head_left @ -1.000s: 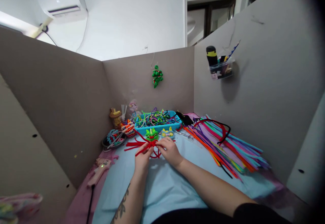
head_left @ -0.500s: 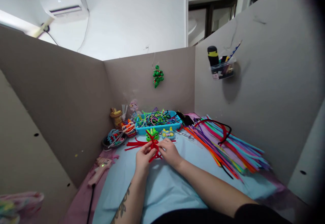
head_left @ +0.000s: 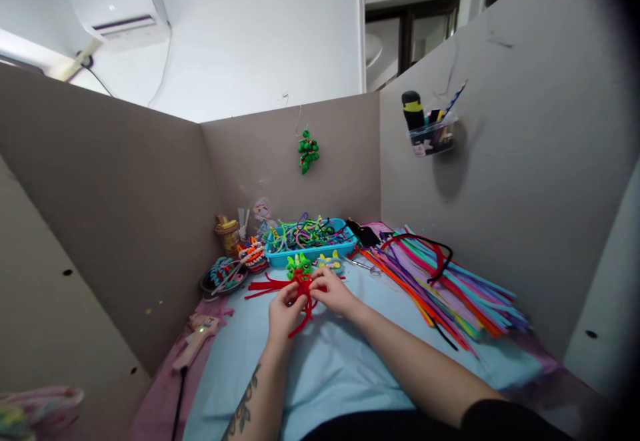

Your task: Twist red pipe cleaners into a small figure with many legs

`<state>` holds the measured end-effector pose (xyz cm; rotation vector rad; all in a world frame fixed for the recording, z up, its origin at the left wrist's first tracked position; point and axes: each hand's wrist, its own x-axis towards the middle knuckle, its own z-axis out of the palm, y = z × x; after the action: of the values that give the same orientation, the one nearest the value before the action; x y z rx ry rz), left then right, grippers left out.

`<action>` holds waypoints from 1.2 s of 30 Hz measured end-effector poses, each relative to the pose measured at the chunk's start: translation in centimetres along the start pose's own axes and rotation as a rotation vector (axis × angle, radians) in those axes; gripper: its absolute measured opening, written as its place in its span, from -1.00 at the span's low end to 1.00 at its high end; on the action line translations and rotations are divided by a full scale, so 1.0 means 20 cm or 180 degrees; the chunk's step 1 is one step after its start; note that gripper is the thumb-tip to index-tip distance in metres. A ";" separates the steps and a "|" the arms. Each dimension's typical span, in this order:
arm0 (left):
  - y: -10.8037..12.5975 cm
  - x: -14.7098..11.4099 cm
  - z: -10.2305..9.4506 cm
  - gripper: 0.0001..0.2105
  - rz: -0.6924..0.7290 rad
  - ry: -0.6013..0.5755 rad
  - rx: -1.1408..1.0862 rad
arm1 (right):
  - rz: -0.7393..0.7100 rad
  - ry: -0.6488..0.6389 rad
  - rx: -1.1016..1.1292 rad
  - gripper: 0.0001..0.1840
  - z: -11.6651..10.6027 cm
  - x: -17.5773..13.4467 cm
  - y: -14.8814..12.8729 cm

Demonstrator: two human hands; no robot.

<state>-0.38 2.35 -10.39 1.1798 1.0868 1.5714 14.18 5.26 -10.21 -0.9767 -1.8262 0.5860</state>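
Observation:
Between my two hands is a bundle of bent red pipe cleaners (head_left: 306,287), with a curved end hanging down toward me. My left hand (head_left: 286,309) pinches it from the left, thumb and fingers together. From the right, my right hand (head_left: 332,292) pinches the same piece, its fingertips close to the left ones. Several loose red pipe cleaners (head_left: 263,286) lie on the cloth left of my hands. Just beyond my fingers sit a green figure with ears (head_left: 299,265) and a yellow and blue figure (head_left: 327,262), partly hidden by my right hand.
A blue basket (head_left: 285,256) of pipe cleaner scraps stands at the back. Many coloured pipe cleaners (head_left: 440,287) spread on the right, near metal scissors (head_left: 363,266). On the left are a dark bowl (head_left: 220,289) and a corded pink glue gun (head_left: 196,341). Grey partitions (head_left: 295,194) surround the table.
The red ends that pointed up at the left have swung down, and one strand now hangs lower toward me. Both hands stay close together on the piece. The view has shifted slightly.

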 end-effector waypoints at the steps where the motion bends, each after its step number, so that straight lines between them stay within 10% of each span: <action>1: -0.01 0.01 0.00 -0.60 -0.0038 0.0055 -0.0149 | -0.0077 0.0103 0.0003 -0.88 0.00 0.00 -0.01; 21: 0.01 -0.01 -0.03 -0.64 -0.0867 0.0100 -0.1380 | -0.1480 0.0148 -0.1364 -0.83 0.04 -0.08 -0.08; 36: 0.02 0.00 -0.02 -0.59 -0.0837 0.0084 -0.1223 | -0.1814 -0.0092 -0.0889 -0.77 0.04 -0.09 -0.10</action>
<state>-0.84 2.16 -10.11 0.7296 0.8659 1.5061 13.13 2.69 -10.06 -0.5729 -2.1262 -0.0056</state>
